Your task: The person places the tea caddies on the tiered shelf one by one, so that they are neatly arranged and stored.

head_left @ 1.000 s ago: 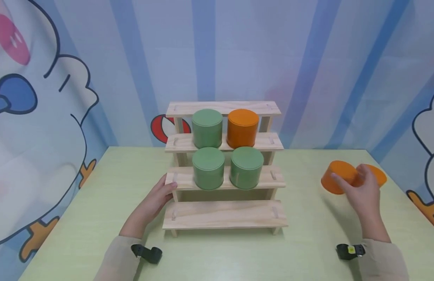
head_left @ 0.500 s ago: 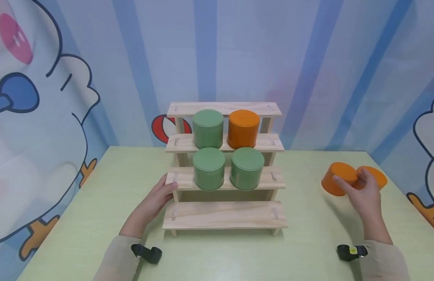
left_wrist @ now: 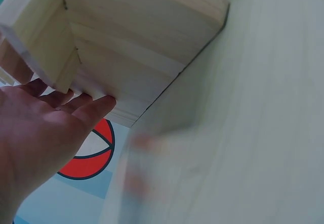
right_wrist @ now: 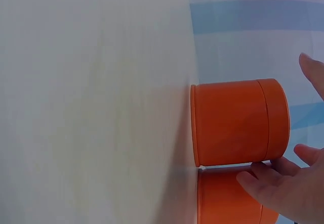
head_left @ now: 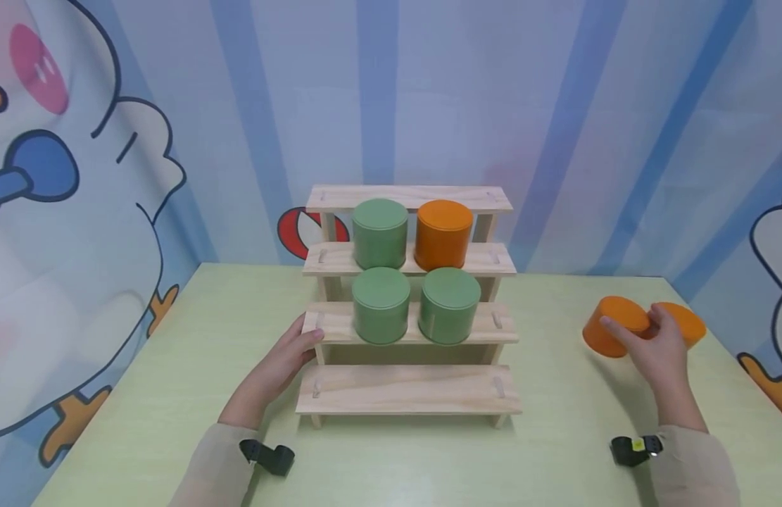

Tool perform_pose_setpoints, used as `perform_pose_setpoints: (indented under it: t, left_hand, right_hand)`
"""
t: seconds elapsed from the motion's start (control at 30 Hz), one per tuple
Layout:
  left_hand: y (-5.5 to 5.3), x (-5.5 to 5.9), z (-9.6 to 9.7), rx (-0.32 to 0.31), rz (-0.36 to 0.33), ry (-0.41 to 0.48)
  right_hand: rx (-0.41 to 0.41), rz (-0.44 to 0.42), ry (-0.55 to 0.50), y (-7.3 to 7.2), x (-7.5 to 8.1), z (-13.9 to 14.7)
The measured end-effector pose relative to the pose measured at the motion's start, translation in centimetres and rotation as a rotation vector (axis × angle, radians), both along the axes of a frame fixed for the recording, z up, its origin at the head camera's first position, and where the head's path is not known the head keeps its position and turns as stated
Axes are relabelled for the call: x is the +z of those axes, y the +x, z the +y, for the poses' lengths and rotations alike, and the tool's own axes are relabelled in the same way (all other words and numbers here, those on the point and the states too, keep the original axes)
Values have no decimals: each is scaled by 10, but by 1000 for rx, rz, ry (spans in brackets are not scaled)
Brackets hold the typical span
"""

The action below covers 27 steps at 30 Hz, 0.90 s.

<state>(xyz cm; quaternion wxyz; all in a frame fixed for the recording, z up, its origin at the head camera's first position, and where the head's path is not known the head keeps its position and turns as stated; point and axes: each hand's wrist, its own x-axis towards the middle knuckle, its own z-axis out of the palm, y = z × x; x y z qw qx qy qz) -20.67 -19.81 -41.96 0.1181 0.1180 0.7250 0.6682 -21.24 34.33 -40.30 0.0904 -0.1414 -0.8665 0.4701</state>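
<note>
A stepped wooden rack (head_left: 408,389) stands mid-table. My left hand (head_left: 278,366) grips the left end of its second step from the bottom, thumb on top; in the left wrist view the fingers (left_wrist: 96,111) reach beneath and against the side wood. The second step carries two green canisters (head_left: 381,306) (head_left: 450,306); the third holds a green canister (head_left: 380,234) and an orange canister (head_left: 444,236). At right, two more orange canisters (head_left: 615,326) (head_left: 685,325) stand side by side. My right hand (head_left: 659,352) has its fingers between them; the thumb looks apart from the nearer one (right_wrist: 240,123).
The pale table (head_left: 416,465) has its back edge against a blue striped cloth backdrop (head_left: 454,91) with cartoon figures. Both wrists carry small black cameras (head_left: 269,456) (head_left: 633,451). The orange canisters stand near the table's right edge.
My right fingers have lowered slightly into the gap between the two orange canisters. The view has shifted a little. My left hand keeps its hold on the rack.
</note>
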Motion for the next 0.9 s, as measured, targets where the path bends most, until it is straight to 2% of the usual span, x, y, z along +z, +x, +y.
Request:
perform_pose_setpoints:
  t: [0.47,0.73,0.9]
  left_hand:
    - [0,0,0,2,2,0]
    - [0,0,1,3,-5,10]
    - [0,0,1,7,-7,5]
  right_hand:
    - [63,-36,47,-12,-2,7]
    - [46,-115,64,-20,-6,12]
    - [46,-127,53,-22,-7,13]
